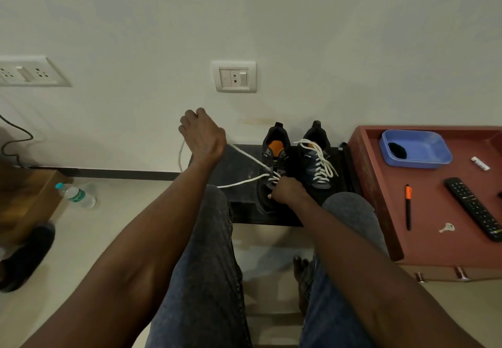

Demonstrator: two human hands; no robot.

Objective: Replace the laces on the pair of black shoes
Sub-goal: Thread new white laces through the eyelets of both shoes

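Two black shoes stand side by side on a low dark stool [241,184], toes toward me. The right shoe [316,157] is laced full length with a white lace. The left shoe [273,168] has white lace only through its lower eyelets. My left hand [202,135] is raised to the left of the shoes, gripping the white lace [250,157], which runs taut from the left shoe up to it; a loose end hangs below the hand. My right hand [285,191] grips the toe end of the left shoe at its lowest eyelets.
A reddish table [434,211] at right carries a blue tray [415,149], a pen [408,206], a remote [474,207] and a key [446,227]. A water bottle [77,195] lies on the floor at left, near a dark slipper [25,258]. The wall is close behind the stool.
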